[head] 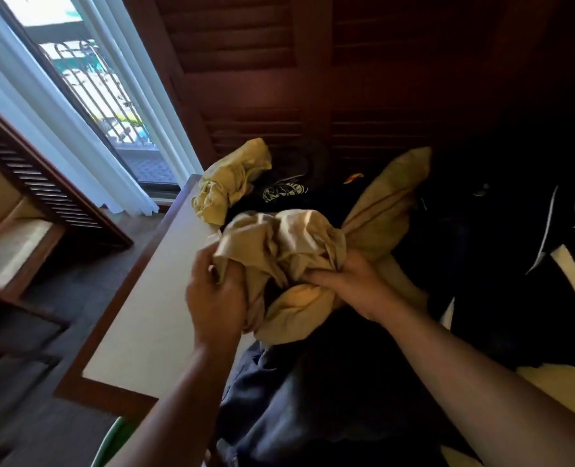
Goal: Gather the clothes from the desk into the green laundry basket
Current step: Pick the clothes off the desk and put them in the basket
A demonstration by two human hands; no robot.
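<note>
A bunched tan garment (279, 244) is held over the desk (138, 318), my left hand (215, 298) gripping its left side and my right hand (350, 284) its right side. Its far end (390, 200) trails back over a pile of dark clothes. A crumpled yellow garment (232, 183) lies at the desk's far left corner. Behind the tan garment rests a black shirt with a white print (284, 190). Dark blue clothing (279, 399) lies under my forearms, and black clothes with white stripes (515, 264) fill the right. A green rim of the laundry basket (111, 443) shows at the bottom left.
The desk has a cream top with a brown wooden border and stands against dark louvered wooden doors (279, 79). A glass door with white curtains (87, 106) is at the left. Wooden shelving (20, 237) stands on the dark floor at the far left.
</note>
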